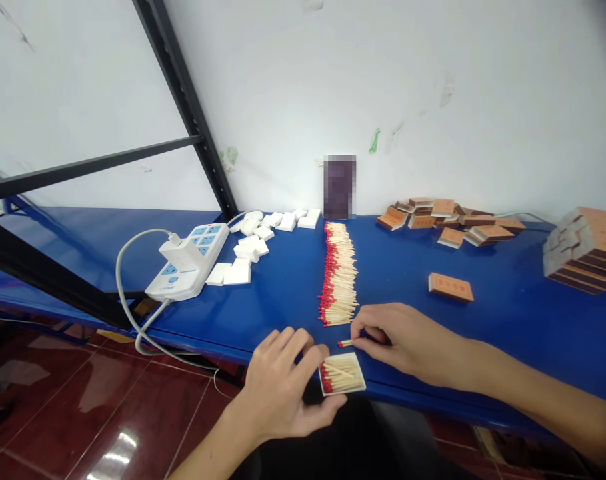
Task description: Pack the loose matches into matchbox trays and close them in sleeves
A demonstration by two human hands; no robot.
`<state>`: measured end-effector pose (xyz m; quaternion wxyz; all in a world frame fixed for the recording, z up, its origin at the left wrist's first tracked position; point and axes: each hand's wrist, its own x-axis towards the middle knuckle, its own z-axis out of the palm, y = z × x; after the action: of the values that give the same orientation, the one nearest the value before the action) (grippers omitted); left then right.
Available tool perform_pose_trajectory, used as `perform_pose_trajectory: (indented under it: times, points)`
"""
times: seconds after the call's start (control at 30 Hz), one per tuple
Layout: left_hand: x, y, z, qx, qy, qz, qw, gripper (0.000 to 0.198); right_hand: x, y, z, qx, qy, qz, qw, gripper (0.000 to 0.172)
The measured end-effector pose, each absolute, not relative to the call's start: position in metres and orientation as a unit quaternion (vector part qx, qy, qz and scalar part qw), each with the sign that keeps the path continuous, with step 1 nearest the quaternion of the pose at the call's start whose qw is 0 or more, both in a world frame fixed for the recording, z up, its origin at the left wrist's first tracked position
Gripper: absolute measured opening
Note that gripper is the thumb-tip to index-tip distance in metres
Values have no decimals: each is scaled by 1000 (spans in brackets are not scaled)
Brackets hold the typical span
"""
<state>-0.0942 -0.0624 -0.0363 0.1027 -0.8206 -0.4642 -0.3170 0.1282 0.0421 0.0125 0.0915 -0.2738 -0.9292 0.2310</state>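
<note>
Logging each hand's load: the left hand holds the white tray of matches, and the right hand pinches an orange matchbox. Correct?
Wrong about the right hand: the head view shows it pinching at least one red-headed match. The left hand does hold the white tray of matches.

We cannot read the print [460, 288] on the single matchbox [441, 282], for it is too small. The dark patch [339, 187] by the wall [293, 120] is blurred into squares, so we cannot name it. The right edge cuts the stack of matchboxes [603, 243]. The fingers [373, 312] of the right hand [407, 340] hide the rear ends of the pinched matches [345, 343], and the left hand [283, 377] covers the far left corner of the tray [353, 391].
</note>
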Motion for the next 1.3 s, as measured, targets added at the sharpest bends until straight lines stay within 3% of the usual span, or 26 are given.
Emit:
perform_pose_trajectory:
  times: [0.3, 0.57, 0.83, 0.93, 1.07, 1.17, 1.3]
  points:
    - [-94, -62, -37, -813, -471, -322, 114, 44, 127, 44, 5, -295, -949, 104, 46, 9]
    - [-91, -61, -37, -806, -495, -308, 107, 42, 124, 28, 19, -195, -938, 271, 94, 9]
    - [-93, -62, -35, -818, -477, -310, 89, 55, 121, 25, 15, -200, -933, 281, 101, 18]
    - [-92, -62, -34, -815, -486, -303, 89, 51, 125, 24, 16, -203, -934, 274, 103, 19]
    - [-92, -67, -28, -807, -503, -303, 60, 42, 131, 25, 10, -183, -940, 228, 176, 35]
    - [-93, -70, -25, -817, -494, -296, -3, 42, 134, 29, 4, -155, -935, 217, 234, 31]
    - [-92, -68, -29, -812, -489, -314, 46, 37, 134, 33, 2, -171, -935, 183, 250, 24]
